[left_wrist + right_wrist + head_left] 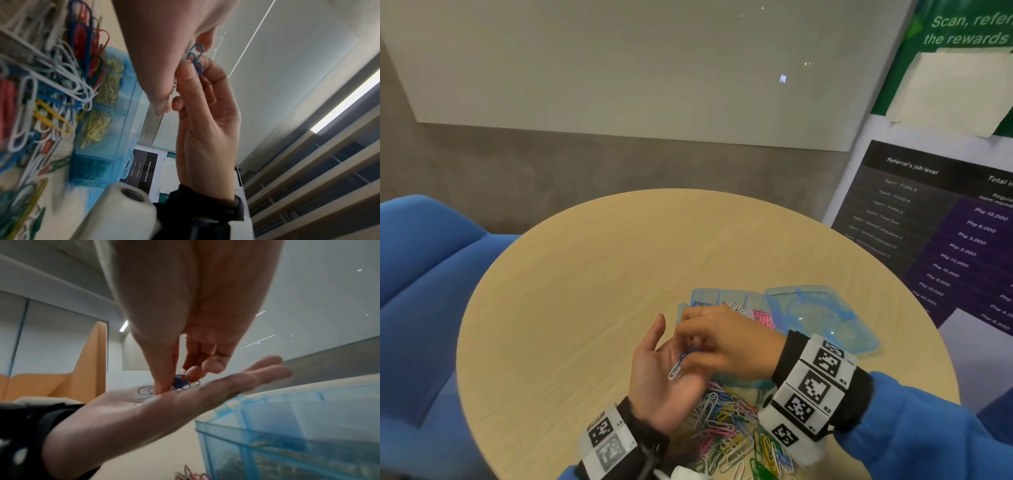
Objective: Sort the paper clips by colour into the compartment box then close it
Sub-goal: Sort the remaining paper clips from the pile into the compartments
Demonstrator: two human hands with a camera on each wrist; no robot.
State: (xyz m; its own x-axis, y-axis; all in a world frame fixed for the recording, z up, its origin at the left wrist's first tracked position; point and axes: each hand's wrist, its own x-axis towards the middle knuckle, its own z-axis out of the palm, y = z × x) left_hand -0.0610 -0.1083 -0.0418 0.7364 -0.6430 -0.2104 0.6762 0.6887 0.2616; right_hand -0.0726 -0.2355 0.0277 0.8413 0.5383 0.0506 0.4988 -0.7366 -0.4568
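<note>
My left hand (661, 373) lies palm up above the table, fingers straight, with a white clip (675, 371) and blue clips (145, 389) resting on the palm. My right hand (717, 341) reaches down onto that palm and pinches blue paper clips (686, 355) between thumb and fingertips; the same clips (197, 60) show in the left wrist view. The translucent blue compartment box (726, 301) sits open behind the hands, holding blue, white and pink clips, its lid (822, 318) laid flat to the right. A mixed pile of coloured clips (732, 428) lies near the table's front edge.
The round wooden table (602, 274) has bare surface to the left and far side. A blue sofa (424, 274) stands at the left. A printed banner (945, 222) leans at the right. In the left wrist view, yellow clips (102, 113) fill a box compartment.
</note>
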